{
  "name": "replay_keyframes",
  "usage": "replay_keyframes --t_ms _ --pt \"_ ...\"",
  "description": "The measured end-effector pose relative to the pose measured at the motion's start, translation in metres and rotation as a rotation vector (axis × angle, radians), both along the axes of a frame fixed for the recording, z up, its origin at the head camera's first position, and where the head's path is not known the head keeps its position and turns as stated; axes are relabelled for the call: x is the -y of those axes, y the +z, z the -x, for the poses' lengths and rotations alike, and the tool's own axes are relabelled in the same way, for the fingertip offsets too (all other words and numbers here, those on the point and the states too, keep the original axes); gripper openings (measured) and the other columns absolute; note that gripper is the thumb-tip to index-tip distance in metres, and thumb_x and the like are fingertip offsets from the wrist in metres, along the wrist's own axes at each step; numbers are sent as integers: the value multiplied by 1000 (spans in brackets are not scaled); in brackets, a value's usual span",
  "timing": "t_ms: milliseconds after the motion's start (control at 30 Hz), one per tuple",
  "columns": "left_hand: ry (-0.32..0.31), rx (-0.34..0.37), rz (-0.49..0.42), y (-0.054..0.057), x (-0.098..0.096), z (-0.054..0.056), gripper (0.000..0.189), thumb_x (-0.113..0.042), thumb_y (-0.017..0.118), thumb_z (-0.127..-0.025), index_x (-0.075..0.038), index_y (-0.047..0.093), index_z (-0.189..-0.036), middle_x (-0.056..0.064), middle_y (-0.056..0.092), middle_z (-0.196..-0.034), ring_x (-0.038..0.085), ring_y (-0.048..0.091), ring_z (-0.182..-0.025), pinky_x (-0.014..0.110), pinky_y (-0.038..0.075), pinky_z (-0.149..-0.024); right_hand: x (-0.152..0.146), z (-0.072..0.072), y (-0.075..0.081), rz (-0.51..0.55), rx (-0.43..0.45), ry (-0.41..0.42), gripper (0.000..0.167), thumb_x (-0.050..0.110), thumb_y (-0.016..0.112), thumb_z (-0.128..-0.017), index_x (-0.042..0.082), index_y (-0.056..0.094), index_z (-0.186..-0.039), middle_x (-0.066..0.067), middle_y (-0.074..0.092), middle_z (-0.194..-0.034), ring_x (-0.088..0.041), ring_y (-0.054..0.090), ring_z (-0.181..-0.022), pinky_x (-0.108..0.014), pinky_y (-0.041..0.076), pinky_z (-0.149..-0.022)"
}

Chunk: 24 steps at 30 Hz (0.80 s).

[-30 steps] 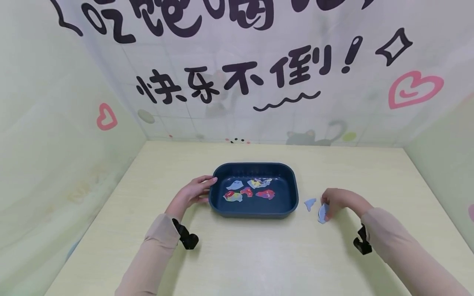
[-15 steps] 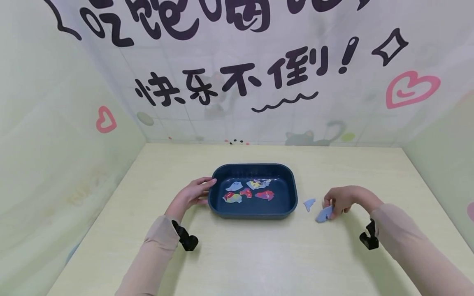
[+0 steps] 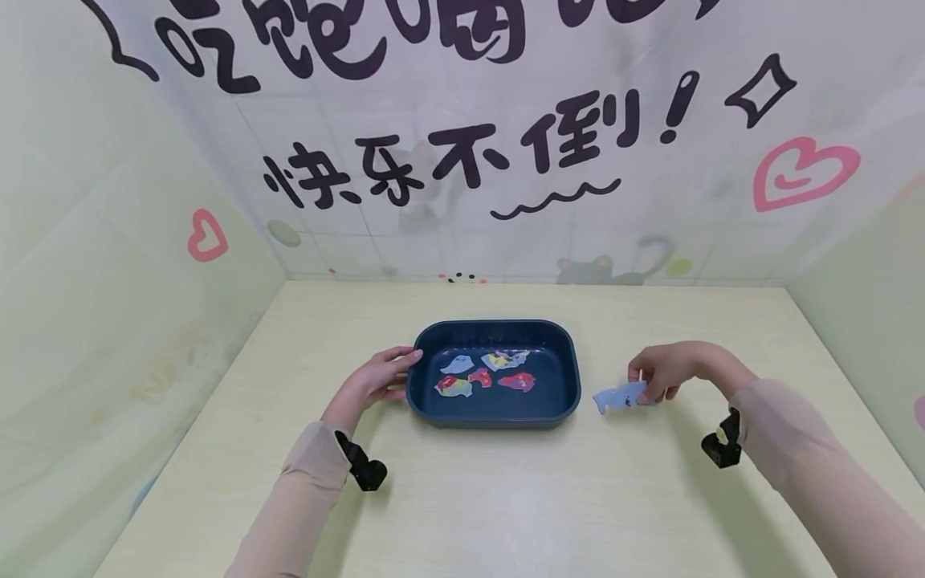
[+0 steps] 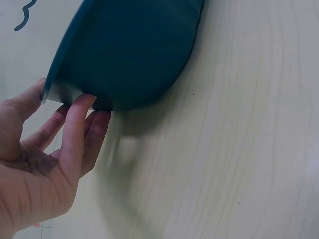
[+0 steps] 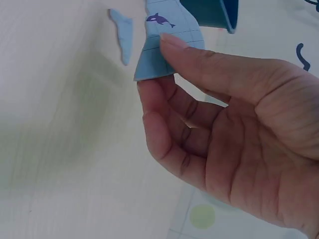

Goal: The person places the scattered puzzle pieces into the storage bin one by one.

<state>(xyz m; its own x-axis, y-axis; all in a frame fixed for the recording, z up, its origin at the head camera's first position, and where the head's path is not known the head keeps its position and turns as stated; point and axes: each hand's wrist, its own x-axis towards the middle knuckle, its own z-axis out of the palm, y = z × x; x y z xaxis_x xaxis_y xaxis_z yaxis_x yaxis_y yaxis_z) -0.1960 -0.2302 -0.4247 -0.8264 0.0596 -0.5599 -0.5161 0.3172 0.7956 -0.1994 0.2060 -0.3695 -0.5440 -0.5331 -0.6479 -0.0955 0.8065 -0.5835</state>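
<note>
My right hand (image 3: 666,371) pinches a light blue flat piece (image 5: 174,30) printed with a small purple orca. The thumb lies on its printed face and fingers are behind it. The piece is raised off the table, right of a dark blue tray (image 3: 495,422). A smaller blue piece (image 5: 123,35) lies on the table, mostly covered by the held one in the head view. At the tray's left end, my left hand (image 3: 376,376) holds the rim, thumb over the edge and fingertips against the outer wall (image 4: 124,59).
Inside the tray lie several irregular flat pieces: a blue one (image 3: 458,364), a yellow-blue one (image 3: 504,359) and red ones such as this pink-red piece (image 3: 516,381). A pale wood-look table (image 3: 491,506) meets a printed cloth backdrop (image 3: 462,241) behind.
My right hand has lifted the blue piece from the table and moved it slightly away from me, over the smaller piece. My left hand has stayed at the tray.
</note>
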Motion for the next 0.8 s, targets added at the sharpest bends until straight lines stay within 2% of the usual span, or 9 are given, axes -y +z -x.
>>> replay_keyframes --t_ms 400,800 --pt "-3 10 -3 1 1 0 64 -48 51 -89 -15 32 -140 18 43 -137 28 48 -119 22 52 -67 17 15 21 111 -48 -42 17 14 57 -89 1 52 -98 -3 56 -85 -15 51 -78 -29 47 -73" --pt "-15 9 5 0 0 1 62 -47 50 -90 -14 31 -140 18 42 -138 31 44 -123 29 53 -74 57 25 26 170 -83 -36 18 14 55 -90 0 52 -100 -4 59 -84 -15 54 -78 -29 49 -74"
